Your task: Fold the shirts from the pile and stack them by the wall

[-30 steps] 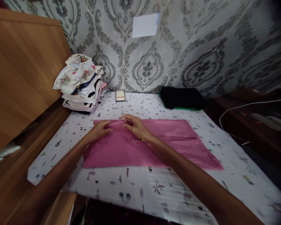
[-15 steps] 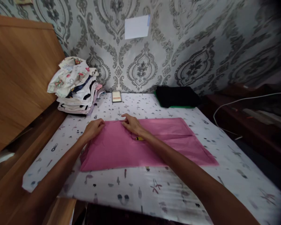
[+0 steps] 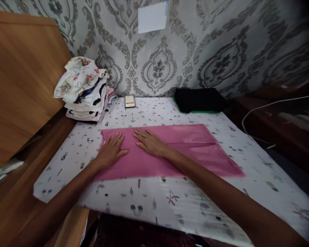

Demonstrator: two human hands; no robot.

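While the pink cloth [image 3: 134, 168] lies across the centre of the head view, the left hand [image 3: 112, 151] rests flat on its left part, fingers slightly spread; the right hand [image 3: 150, 142] lies likewise near mid-frame, neither gripping. The right arm [image 3: 203, 174] hides some cloth and, like the left arm [image 3: 64, 197], is cut off below.

No words or numbers legible. Pale flowered cloth [image 3: 77, 84] on top of the clothes pile [image 3: 86, 111]: dark handwriting-like squiggles, maybe lettering, too blurry to make out. Small dark-edged card or screen [image 3: 130, 102] by the wall: light face, reddish band across it, pixelated, any text unreadable. White sheet [image 3: 152, 18] on the wall: nothing readable either.
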